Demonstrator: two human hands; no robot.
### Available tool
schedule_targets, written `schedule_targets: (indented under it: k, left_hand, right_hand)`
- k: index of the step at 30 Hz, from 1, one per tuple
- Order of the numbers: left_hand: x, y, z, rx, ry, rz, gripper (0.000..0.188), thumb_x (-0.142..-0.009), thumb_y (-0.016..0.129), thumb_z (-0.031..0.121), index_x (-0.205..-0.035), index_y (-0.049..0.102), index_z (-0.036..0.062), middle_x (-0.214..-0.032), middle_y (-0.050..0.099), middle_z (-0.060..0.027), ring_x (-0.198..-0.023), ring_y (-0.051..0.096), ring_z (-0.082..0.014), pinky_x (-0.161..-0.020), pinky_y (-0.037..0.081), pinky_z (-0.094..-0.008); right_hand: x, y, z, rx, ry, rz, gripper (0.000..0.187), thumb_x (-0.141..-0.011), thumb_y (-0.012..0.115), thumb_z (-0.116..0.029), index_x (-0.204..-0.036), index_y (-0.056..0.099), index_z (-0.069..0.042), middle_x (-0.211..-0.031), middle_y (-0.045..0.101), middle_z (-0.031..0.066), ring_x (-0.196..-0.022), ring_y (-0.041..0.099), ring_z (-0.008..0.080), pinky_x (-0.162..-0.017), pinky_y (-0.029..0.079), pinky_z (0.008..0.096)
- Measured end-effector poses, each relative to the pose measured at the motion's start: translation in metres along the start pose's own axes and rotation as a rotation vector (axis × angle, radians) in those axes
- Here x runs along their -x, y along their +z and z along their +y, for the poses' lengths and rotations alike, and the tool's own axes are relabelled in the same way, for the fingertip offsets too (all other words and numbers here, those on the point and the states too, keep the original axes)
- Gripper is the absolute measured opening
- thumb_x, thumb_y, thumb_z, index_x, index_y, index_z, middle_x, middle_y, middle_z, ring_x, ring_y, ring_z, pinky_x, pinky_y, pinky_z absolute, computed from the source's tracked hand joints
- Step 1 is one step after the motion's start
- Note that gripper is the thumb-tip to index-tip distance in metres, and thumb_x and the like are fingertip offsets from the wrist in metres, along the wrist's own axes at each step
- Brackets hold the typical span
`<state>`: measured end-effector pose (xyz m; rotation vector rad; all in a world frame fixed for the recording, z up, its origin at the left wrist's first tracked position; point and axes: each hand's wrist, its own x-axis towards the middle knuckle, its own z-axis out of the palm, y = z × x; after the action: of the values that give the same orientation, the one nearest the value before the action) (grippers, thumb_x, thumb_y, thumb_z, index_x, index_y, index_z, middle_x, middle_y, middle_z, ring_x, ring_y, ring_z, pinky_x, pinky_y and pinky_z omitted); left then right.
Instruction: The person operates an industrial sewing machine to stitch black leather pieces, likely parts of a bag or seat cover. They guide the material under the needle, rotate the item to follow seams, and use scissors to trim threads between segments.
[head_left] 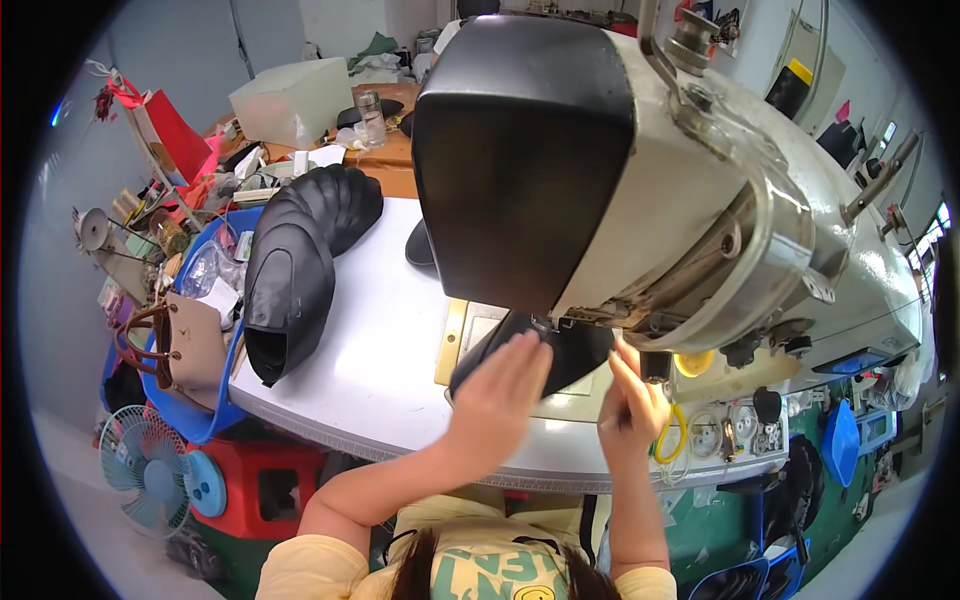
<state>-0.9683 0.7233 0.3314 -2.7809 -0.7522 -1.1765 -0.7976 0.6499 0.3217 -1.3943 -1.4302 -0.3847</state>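
Observation:
A black shoe upper (pixel 578 368) lies on the machine bed beneath the head of a large industrial sewing machine (pixel 690 190). My left hand (pixel 500 390) rests on its left part, fingers stretched out and lying flat. At the right edge of the upper is my right hand (pixel 635 398), its fingers curled in beside the machine's lower parts. What these fingers hold, if anything, I cannot make out. The black machine cover hides the needle area from above. Left of the machine, a row of nested black shoe uppers (pixel 292 270) lies on the white table (pixel 390 340).
Yellow-handled scissors (pixel 672 435) and bobbins (pixel 706 432) lie right of my right hand. A blue bin (pixel 205 415) with a beige handbag (pixel 195 345) stands at the table's left. Below are a blue fan (pixel 145 465) and a red stool (pixel 262 490).

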Motion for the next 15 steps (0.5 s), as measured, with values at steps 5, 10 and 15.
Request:
schedule_targets:
  k: [5, 10, 15]
  left_hand:
    - [-0.007, 0.012, -0.078, 0.238, -0.405, -0.088, 0.023, -0.079, 0.053, -0.003, -0.101, 0.059, -0.0038, -0.093, 0.065, -0.0188, -0.071, 0.063, -0.0358, -0.062, 0.050, -0.0419]
    - [0.031, -0.001, -0.102, 0.493, -0.811, 0.077, 0.021, -0.087, 0.055, 0.005, -0.104, 0.059, -0.0057, -0.087, 0.066, -0.0181, -0.076, 0.066, -0.0244, -0.068, 0.049, -0.0329]
    - [0.082, -0.022, -0.095, 1.172, -1.100, 0.322, 0.029, -0.096, 0.049, 0.019, -0.105, 0.060, -0.0069, -0.094, 0.066, -0.0090, -0.082, 0.061, -0.0116, -0.073, 0.048, -0.0241]
  right_hand:
    - [0.017, 0.020, -0.047, -0.308, 0.108, -0.127, 0.032, -0.072, 0.064, 0.003, -0.103, 0.061, 0.001, -0.083, 0.061, 0.0157, -0.063, 0.061, 0.0245, -0.051, 0.048, 0.0300]
    - [0.030, 0.063, -0.047, -0.488, 0.351, -0.410, 0.036, -0.085, 0.059, -0.011, -0.117, 0.048, -0.001, -0.090, 0.056, 0.0130, -0.080, 0.063, 0.0265, -0.064, 0.051, 0.0324]
    - [0.014, 0.110, -0.056, -0.493, 0.403, -0.425, 0.019, -0.089, 0.055, -0.011, -0.104, 0.051, 0.000, -0.090, 0.058, 0.0127, -0.081, 0.062, 0.0275, -0.069, 0.048, 0.0335]
